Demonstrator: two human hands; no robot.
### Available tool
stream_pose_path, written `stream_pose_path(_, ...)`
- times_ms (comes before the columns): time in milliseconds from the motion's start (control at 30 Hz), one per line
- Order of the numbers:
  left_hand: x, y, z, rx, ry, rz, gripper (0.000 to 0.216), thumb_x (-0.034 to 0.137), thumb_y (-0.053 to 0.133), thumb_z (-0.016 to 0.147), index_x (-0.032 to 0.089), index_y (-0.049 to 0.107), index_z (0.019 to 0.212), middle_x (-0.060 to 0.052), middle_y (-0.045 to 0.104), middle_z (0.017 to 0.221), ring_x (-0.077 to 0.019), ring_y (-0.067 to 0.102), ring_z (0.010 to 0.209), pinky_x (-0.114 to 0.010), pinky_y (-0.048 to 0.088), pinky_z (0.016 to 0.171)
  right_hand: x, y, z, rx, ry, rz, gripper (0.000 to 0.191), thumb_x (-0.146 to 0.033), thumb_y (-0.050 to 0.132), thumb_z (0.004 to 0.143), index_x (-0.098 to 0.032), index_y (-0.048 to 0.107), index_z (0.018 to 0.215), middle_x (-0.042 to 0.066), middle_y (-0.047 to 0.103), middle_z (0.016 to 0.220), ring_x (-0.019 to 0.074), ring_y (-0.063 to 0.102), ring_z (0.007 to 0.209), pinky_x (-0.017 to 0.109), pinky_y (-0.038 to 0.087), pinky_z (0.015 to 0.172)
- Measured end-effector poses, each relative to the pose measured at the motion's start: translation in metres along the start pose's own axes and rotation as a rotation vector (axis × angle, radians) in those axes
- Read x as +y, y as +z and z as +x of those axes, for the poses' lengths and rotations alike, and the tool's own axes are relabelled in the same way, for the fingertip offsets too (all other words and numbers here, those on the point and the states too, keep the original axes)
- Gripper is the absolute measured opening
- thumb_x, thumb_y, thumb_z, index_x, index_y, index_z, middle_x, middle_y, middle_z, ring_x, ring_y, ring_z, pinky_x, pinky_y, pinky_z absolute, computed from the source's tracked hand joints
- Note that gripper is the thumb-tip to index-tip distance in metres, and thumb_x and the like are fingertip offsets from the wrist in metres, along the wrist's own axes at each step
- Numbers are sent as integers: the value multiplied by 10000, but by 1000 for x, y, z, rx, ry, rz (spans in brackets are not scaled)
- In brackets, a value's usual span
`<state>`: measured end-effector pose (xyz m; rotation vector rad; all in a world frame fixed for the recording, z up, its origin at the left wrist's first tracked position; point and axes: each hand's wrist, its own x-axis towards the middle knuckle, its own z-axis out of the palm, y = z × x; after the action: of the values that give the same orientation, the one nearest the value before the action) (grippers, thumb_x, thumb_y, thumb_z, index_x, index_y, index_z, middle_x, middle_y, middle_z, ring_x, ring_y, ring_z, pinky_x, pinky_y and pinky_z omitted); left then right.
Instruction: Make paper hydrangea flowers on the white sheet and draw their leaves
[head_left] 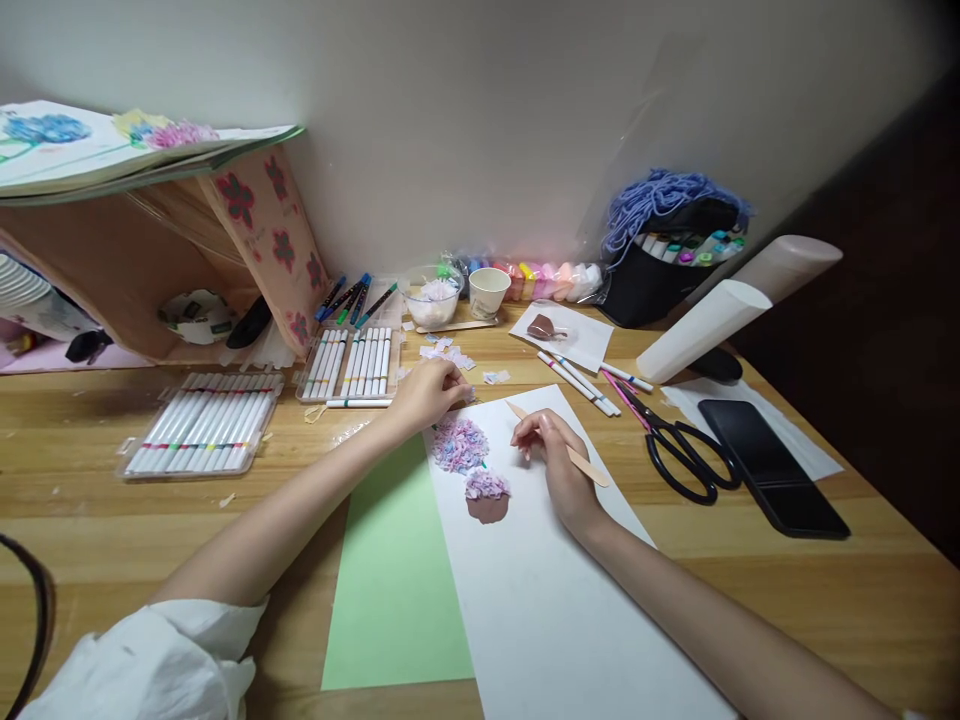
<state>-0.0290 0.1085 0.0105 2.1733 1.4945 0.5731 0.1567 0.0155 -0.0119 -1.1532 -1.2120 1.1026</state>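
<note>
My left hand (429, 392) rests curled at the top left corner of a white sheet (547, 590), its fingers pinched near scraps of torn paper (448, 352); what they hold is too small to name. My right hand (556, 452) is closed round a flat wooden stick (579, 458) that slants across the sheet. Between the hands sit two tufts of pink and purple paper bits (459, 444), the lower one on a brown patch (487, 508). A green sheet (394, 580) lies under the white one's left side.
Marker trays (201, 424) (352, 362) lie at the left, loose pens (577, 380) and black scissors (679, 450) at the right, beside a black phone (772, 465). A bowl of scraps (432, 298), paper cup (489, 291), clay tubs (551, 280) and pen bag (660, 270) line the wall.
</note>
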Motion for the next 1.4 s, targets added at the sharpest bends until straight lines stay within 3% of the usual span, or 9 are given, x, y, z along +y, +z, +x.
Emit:
stream_pose_path(300, -5, -5, -13, 78, -70, -219, 71, 209, 603, 799, 162, 622, 749, -10, 680, 741, -134, 574, 651, -242, 400, 613, 4, 0, -1, -16, -11, 11, 374, -443, 403, 942, -199, 570, 712, 4, 568, 710, 141, 507, 677, 271, 380, 628)
stream_pose_path(500, -2, -10, -18, 130, -52, -272, 102, 203, 636, 777, 151, 665, 859, -28, 694, 804, -138, 601, 715, -248, 437, 668, 4, -1, -1, -27, -26, 6, 378, -440, 398, 946, -199, 566, 708, 3, 564, 702, 136, 496, 658, 267, 372, 598)
stream_pose_path(667, 11, -12, -57, -9, -129, -523, 194, 238, 677, 759, 141, 687, 927, -42, 697, 808, -128, 595, 699, -244, 430, 639, 2, -1, -3, -23, -90, 7, 335, -400, 402, 952, -199, 570, 744, 2, 568, 702, 135, 505, 659, 274, 384, 618)
stream_pose_path(867, 22, -3, -108, -196, -205, -669, 206, 281, 705, 741, 156, 669, 902, -14, 695, 755, -112, 566, 656, -233, 386, 602, 1, 1, -10, -87, -159, 52, 119, -353, 433, 949, -243, 479, 951, -33, 628, 656, 147, 556, 633, 292, 407, 645)
stream_pose_path(1133, 19, 0, -118, -237, -121, -541, 123, 208, 658, 764, 169, 650, 881, 9, 689, 718, -109, 553, 644, -241, 381, 633, -1, 3, -25, -222, -420, -105, 259, -311, 451, 950, -216, 556, 733, -8, 584, 624, 142, 557, 573, 289, 417, 556)
stream_pose_path(1400, 9, -1, -113, -144, -67, -527, 98, 143, 603, 777, 184, 605, 867, 0, 685, 796, -139, 610, 751, -259, 440, 698, 0, 8, -22, -293, -234, -290, 323, -379, 428, 952, -220, 585, 718, 14, 583, 662, 160, 574, 616, 313, 449, 583)
